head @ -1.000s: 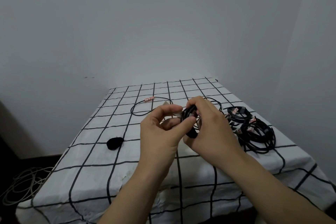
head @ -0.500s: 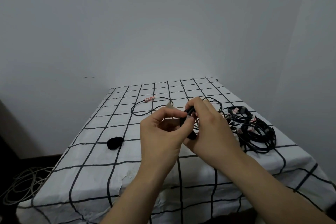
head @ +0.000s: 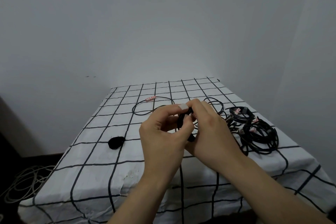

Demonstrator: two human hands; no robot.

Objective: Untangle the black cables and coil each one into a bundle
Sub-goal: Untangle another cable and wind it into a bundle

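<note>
Tablecloth point(head: 91, 178) middle: fingers point(head: 200, 107) grip cable point(head: 181, 122).

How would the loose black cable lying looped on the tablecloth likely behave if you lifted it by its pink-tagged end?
Probably floppy: the loose black cable is thin and lies in a slack loop on the tablecloth, so it should sag and trail. It looks light. Its other part runs behind the left hand, so it might tug there.

No legible text (tags point(head: 150, 98) blurred)
</note>
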